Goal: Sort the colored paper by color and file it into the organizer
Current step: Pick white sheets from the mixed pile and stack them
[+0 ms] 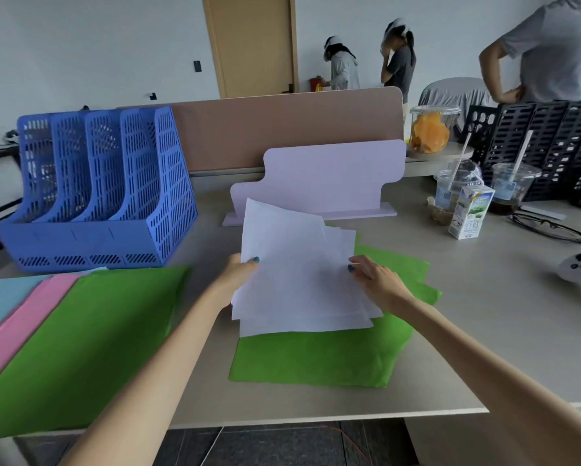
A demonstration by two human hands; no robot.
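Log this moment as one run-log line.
step: gathering white stack | left hand: holds left edge | right hand: holds right edge | below: green sheets | blue organizer: no paper visible

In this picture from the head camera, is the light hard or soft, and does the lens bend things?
Head view: soft, even light, only faint shadow under the white sheets that the left hand and right hand hold; head view: the wide lens tilts the door and slants the blue organizer; no glare on the table.
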